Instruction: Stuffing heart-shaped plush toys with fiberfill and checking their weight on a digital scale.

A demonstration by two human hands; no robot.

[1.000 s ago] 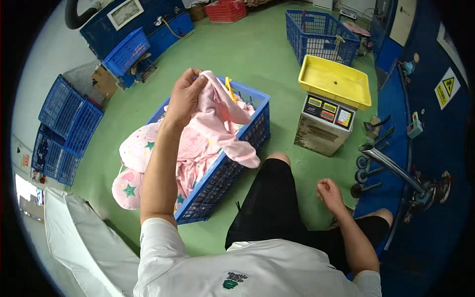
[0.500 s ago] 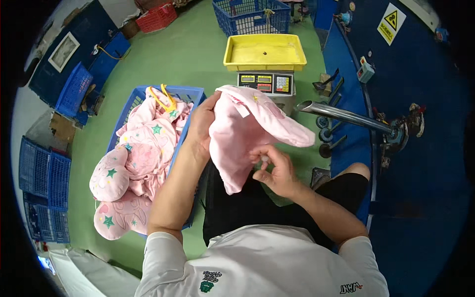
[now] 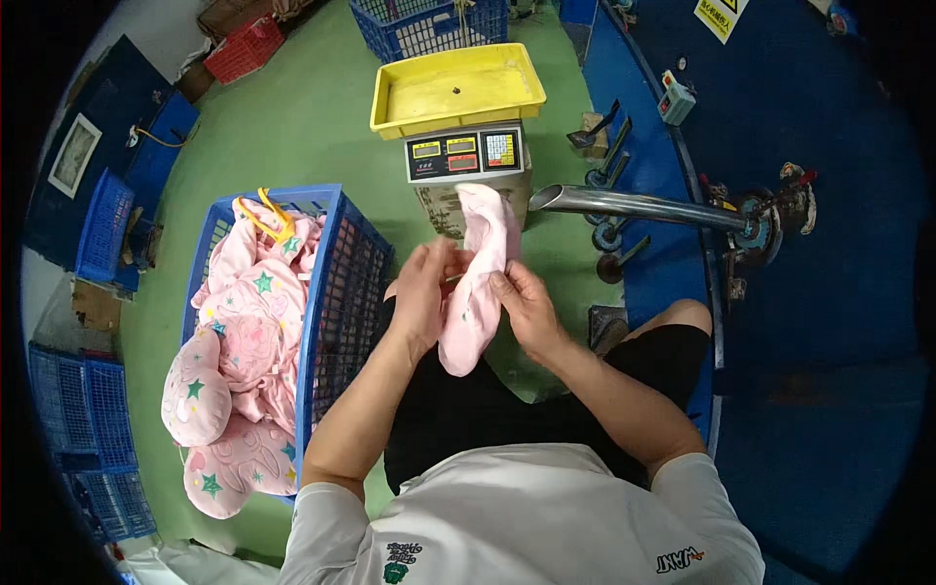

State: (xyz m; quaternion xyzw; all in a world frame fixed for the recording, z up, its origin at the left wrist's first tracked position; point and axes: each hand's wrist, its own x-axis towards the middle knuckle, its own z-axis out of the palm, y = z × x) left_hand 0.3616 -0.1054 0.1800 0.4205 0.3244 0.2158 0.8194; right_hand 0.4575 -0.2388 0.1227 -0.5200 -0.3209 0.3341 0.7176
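Left hand (image 3: 426, 288) and right hand (image 3: 524, 304) raised side by side over the lap, fingers curled and pinching a pink fabric piece (image 3: 476, 278) between them. Left fingers closed on its left edge, right fingers closed on its right edge near the middle. Fabric hanging upright and narrow between the two hands, upper end standing above the fingertips, lower end drooping below the palms toward the black shorts (image 3: 468, 409).

Just left of the left hand, a blue mesh crate (image 3: 327, 292) heaped with pink star-printed fabric pieces (image 3: 244, 331), several spilling over its near end; a yellow strap (image 3: 276, 216) lying on the heap's far end.

Just beyond the hands, a weighing scale (image 3: 466, 156) with a yellow tray (image 3: 456, 86) on top, the fabric's upper end overlapping its front. Right of the right hand, a shiny metal tube (image 3: 634, 205) reaching across toward the blue machine base (image 3: 819, 244). Farther off on the green floor (image 3: 312, 107), more blue crates (image 3: 429, 24).
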